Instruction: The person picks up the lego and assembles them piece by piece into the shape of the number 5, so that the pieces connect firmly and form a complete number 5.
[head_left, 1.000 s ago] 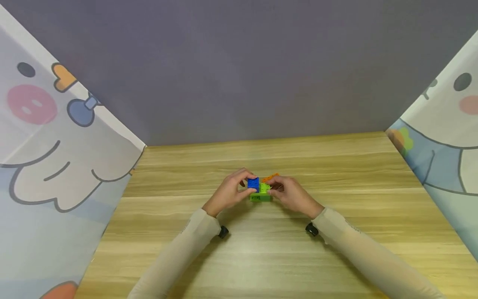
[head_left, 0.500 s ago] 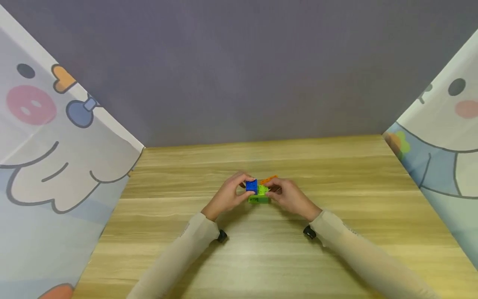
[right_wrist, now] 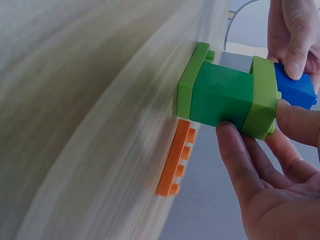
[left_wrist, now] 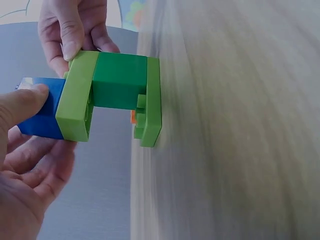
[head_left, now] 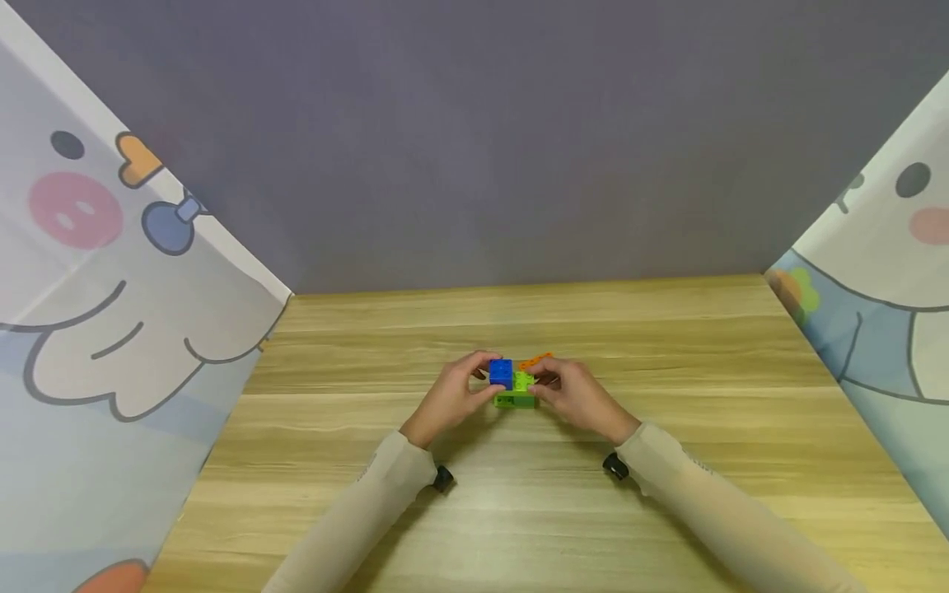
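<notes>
A small stack of toy building bricks stands on the table. Its base is a thin light green plate (left_wrist: 153, 100), with a dark green brick (right_wrist: 222, 92) above it. A light green brick (left_wrist: 79, 95) lies across the top, overhanging to the left. On its left end sits a blue brick (left_wrist: 47, 115), pinched between the thumb and fingers of my left hand (head_left: 450, 399). My right hand (head_left: 582, 401) grips the stack's right side, thumb at the light green brick's top edge and fingers under that brick and against the dark green one.
An orange studded strip (right_wrist: 175, 157) lies on the wooden table (head_left: 519, 511) just behind and right of the stack. A grey wall (head_left: 519, 148) rises at the table's back edge. Cartoon-printed panels (head_left: 81, 329) flank both sides.
The camera view has shifted slightly. Both hands stay at the stack, and the left fingertips cover a little less of the blue brick's top.
</notes>
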Motion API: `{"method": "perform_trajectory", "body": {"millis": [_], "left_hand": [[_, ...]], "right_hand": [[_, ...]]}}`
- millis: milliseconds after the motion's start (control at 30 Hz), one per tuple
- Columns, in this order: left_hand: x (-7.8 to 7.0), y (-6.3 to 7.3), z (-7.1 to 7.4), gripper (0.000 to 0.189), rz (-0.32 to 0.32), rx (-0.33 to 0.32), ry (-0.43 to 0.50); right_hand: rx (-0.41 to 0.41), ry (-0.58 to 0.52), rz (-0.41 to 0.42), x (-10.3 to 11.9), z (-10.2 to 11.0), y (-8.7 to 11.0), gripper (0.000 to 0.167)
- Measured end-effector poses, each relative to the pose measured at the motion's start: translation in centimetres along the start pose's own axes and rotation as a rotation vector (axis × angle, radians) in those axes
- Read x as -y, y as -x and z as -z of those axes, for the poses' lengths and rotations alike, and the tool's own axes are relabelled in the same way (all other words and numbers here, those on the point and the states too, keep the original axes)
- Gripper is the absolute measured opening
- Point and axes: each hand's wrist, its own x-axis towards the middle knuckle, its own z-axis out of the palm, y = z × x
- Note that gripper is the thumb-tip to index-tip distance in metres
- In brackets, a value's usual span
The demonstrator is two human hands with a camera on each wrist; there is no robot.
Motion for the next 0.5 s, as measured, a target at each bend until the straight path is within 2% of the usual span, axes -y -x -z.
{"method": "perform_trajectory", "body": {"millis": [233,500], "left_hand": [[0.2,0.15,-0.06,0.037,0.009,0.024,0.034],[0.47,0.18,-0.21,0.039,-0.027,-0.02,0.009]], "right_hand": [[0.002,-0.005,-0.004,0.0,-0.09,0.06,0.021],[-0.001,0.007,0.01,-0.25,-0.06,-0.08,0.022]]}}
